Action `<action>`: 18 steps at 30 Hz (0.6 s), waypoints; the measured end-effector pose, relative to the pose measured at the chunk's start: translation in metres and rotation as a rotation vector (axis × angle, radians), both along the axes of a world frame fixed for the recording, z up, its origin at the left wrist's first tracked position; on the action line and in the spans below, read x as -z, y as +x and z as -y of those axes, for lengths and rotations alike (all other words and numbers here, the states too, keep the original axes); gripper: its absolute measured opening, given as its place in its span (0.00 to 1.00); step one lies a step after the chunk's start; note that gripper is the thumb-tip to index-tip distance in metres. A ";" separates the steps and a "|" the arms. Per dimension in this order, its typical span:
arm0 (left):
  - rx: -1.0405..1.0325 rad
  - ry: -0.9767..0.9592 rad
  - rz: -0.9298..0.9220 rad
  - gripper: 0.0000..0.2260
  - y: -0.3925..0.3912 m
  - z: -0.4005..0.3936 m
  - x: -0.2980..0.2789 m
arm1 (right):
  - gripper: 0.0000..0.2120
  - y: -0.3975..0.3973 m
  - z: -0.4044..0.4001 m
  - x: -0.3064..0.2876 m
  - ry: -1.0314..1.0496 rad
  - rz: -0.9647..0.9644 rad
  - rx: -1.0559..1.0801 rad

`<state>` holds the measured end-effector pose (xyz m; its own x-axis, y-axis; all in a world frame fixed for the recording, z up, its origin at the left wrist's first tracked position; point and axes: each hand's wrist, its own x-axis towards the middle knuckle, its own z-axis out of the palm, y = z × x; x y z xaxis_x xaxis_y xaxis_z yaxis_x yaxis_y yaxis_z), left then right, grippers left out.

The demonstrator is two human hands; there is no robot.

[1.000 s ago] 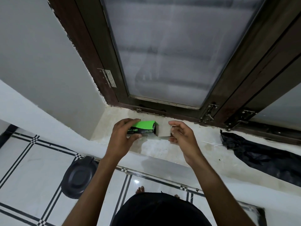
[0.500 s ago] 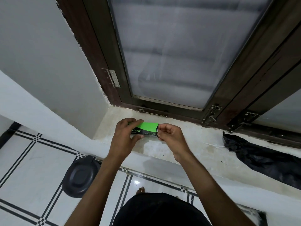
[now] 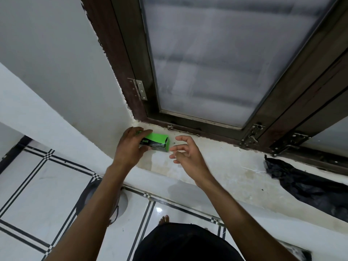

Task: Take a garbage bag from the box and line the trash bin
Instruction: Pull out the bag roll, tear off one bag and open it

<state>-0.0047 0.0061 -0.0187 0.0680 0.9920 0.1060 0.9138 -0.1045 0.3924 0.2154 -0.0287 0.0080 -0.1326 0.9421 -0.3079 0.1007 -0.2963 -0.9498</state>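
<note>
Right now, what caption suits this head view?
Left hand holds green bag box on windowsill; right hand open beside it.

box (image 3: pixel 157 142): green-black, lying flat on sill | bin (image 3: pixel 90 194): dark, on floor, mostly hidden

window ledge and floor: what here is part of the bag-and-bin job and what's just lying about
Part of the job:
- green box of garbage bags, held by the left hand
- right hand, open beside the box
- black plastic bag lying on the ledge
- dark bin on the floor, mostly hidden by the left arm

Just there:
- window latches
- door hinge
</note>
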 end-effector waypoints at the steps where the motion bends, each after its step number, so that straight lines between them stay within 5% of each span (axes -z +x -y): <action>1: 0.016 -0.010 -0.004 0.29 -0.001 -0.002 -0.003 | 0.16 0.003 0.001 0.000 0.026 0.026 -0.018; 5: 0.137 0.121 0.053 0.27 0.022 0.008 -0.025 | 0.13 0.035 0.014 -0.006 0.131 0.105 0.051; 11: 0.440 0.165 0.309 0.06 0.148 0.050 -0.032 | 0.15 0.142 0.066 -0.017 0.261 0.221 0.383; 18: 0.831 -0.065 0.394 0.06 0.301 0.073 -0.031 | 0.10 0.323 0.147 -0.001 0.270 0.967 0.815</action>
<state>0.2962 -0.0667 0.0124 0.7320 0.6454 0.2184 0.3537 -0.6340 0.6877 0.5380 -0.1753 0.0093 0.6747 0.6924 0.2555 0.6583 -0.4081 -0.6325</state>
